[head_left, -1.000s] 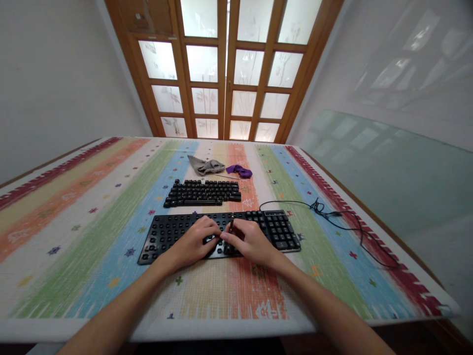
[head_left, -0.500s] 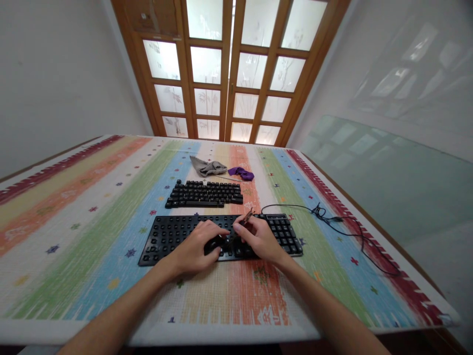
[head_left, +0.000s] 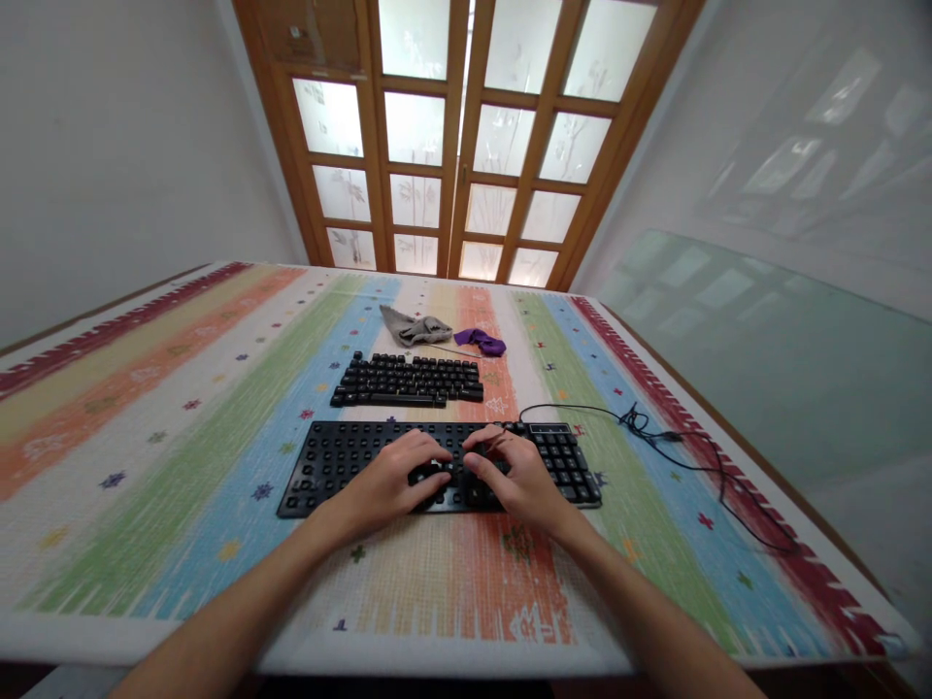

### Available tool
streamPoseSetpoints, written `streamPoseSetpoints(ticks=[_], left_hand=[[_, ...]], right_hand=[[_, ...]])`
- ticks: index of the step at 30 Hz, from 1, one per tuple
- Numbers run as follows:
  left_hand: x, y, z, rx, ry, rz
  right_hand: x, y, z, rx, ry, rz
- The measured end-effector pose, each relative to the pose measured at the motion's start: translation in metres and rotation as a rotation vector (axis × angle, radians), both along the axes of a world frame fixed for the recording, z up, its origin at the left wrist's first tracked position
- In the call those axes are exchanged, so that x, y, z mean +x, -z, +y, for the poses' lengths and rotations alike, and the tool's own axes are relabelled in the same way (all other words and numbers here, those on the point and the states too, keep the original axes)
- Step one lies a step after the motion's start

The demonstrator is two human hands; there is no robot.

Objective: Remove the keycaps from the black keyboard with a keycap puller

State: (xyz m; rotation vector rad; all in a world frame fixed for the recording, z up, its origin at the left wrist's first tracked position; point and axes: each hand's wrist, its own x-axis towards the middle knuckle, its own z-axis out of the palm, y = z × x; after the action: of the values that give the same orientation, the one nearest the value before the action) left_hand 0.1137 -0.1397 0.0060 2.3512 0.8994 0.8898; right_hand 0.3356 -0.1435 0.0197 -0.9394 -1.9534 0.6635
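A black keyboard lies across the table in front of me. Its left and middle parts show bare switches, while keycaps sit on the number pad at its right end. My left hand rests over the middle of the board, thumb and index finger brought together around a small dark piece that looks like a keycap. Close beside it, my right hand is curled over the keys left of the number pad; what its fingers hold is hidden. Behind the board, loose black keycaps lie grouped in keyboard rows.
Beyond the keycaps lie a crumpled grey cloth and a purple cloth. The keyboard's black cable is tangled on the right. A striped cloth covers the table; walls stand at both sides.
My right hand's fingers have come down onto the keyboard; a thin brownish shape seen above them earlier no longer stands up. The left hand stays near the same keys. The view has shifted slightly.
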Motion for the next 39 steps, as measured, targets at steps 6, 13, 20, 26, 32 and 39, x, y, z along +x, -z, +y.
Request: streamPoseSetpoints(ticks=[6, 13, 20, 26, 32, 39], left_hand=[[-0.002, -0.007, 0.004, 0.007, -0.030, -0.040], [0.003, -0.020, 0.016, -0.130, -0.085, -0.182], [0.016, -0.040, 0.032, -0.133, -0.026, -0.155], [0.030, -0.038, 0.049, -0.330, -0.053, -0.341], [0.040, -0.035, 0.054, -0.347, -0.128, -0.392], [0.035, -0.027, 0.076, 0.045, -0.121, 0.048]], right_hand=[[0.001, 0.001, -0.002, 0.011, 0.068, 0.046], [0.003, 0.002, -0.001, -0.128, 0.117, 0.285], [0.008, 0.001, 0.001, -0.105, 0.195, 0.321], [0.012, -0.003, 0.002, -0.083, 0.268, 0.373], [0.009, 0.001, 0.000, -0.056, 0.269, 0.349], [0.008, -0.001, -0.002, -0.012, 0.238, 0.286]])
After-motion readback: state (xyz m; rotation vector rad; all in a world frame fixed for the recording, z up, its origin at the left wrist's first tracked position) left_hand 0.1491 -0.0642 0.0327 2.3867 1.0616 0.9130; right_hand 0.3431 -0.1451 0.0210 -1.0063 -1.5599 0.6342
